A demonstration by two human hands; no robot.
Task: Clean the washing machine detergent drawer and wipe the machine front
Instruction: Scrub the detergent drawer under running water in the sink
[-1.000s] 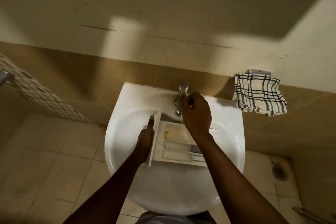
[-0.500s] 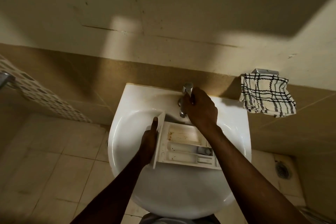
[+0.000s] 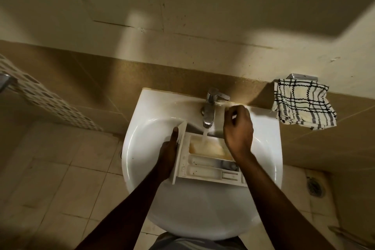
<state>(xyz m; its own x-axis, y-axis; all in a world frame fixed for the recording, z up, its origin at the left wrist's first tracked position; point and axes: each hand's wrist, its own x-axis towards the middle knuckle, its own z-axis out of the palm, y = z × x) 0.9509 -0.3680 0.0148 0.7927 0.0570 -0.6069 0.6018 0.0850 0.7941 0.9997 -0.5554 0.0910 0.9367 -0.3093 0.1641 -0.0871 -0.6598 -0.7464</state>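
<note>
White basin [image 3: 138,134] fills the lower centre of our view, mounted against a brown tiled band [image 3: 97,79]. Chrome tap [image 3: 210,107] sits on the basin's rim at 12 o'clock, with a thin stream of water [image 3: 205,134] running from its spout. At 3 o'clock from the tap we note a cream cloth with a black check [image 3: 302,105], draped over a small metal holder [image 3: 301,76] on the wall. Pale plaster wall [image 3: 182,6] above, cracked and scuffed. Mosaic tile strip [image 3: 40,97] at 9 o'clock. Beige floor tiles [image 3: 71,168] at 8 o'clock, and a round floor drain [image 3: 315,186] at 4 o'clock.
</note>
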